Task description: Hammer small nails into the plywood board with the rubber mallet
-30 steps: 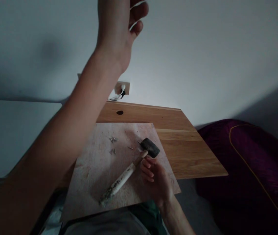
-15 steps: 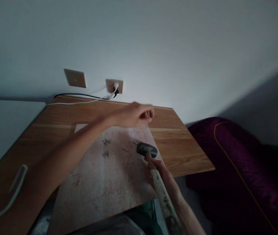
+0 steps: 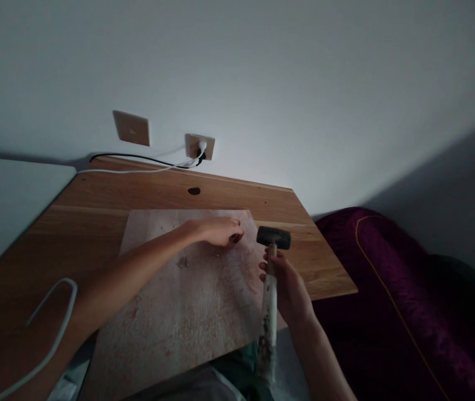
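My right hand [image 3: 290,281] grips a hammer [image 3: 270,295] by its worn, pale handle, close under the dark head. The head is raised over the right edge of a reddish-white wooden board [image 3: 179,312]. Low over the far right part of that board is my left hand [image 3: 223,231], its fingers curled together. What they pinch, if anything, is hidden. Small nails [image 3: 183,262] lie on the board, nearer to me than my left wrist. A few tiny dark spots show along the board's far side.
Under the board is a wooden tabletop [image 3: 325,267] with a dark round hole [image 3: 194,191]. White and black cables [image 3: 137,171] run along its back to a wall socket [image 3: 207,146]. At right stands a purple padded piece [image 3: 371,267]. A pale cord [image 3: 68,312] hangs near my left arm.
My left hand has come down and toward me, onto the board's far right area. My right hand has lifted the hammer up and to the right, away from the nails.
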Available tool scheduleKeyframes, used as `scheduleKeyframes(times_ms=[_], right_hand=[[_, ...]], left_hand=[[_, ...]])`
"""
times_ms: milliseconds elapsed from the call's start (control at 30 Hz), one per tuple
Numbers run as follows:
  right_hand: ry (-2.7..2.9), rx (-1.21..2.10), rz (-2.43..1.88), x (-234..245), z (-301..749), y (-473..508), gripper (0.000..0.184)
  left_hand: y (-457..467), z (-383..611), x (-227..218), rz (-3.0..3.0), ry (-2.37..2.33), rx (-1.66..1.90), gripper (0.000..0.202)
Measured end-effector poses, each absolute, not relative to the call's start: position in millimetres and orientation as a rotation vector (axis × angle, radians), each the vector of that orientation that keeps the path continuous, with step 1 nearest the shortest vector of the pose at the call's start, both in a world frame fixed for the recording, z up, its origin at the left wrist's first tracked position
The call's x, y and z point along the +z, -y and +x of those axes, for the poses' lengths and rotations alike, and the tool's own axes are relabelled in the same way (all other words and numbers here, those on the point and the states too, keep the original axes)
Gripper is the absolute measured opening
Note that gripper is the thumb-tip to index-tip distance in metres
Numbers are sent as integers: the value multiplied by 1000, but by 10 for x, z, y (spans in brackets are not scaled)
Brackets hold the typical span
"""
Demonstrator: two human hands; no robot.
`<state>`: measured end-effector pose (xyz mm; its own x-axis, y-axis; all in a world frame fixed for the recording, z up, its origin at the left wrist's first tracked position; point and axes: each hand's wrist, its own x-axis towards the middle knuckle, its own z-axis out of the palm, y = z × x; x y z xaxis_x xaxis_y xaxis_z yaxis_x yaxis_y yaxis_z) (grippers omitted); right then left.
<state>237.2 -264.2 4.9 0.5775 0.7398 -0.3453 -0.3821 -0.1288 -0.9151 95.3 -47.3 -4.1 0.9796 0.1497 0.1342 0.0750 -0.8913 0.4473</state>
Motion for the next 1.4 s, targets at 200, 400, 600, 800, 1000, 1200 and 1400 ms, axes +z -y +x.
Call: scheduleKeyframes(times_ms=[200, 400, 600, 800, 1000, 1200, 1400], right_hand=[[436, 860, -1480, -141, 2383, 2403, 28], [472, 799, -1500, -235, 2382, 2465, 34], [510, 730, -1521, -269, 2288, 2508, 30], [583, 689, -1553, -299, 2299, 2495, 31], [636, 648, -1579, -297, 2291, 2509, 32], [647, 623, -1585, -269, 2228, 2584, 27], [654, 627, -1598, -298, 2193, 2749, 28]], left_hand=[[406, 958, -114, 2596, -242, 440, 14], [307, 944, -241, 2479, -469, 581, 14], [254, 926, -352, 2482, -474, 650, 25], [251, 944, -388, 2538, -402, 659, 20], [252, 965, -366, 2589, -465, 728, 21], [276, 990, -338, 2507, -499, 768, 22], [344, 1039, -337, 2449, -415, 693, 24]])
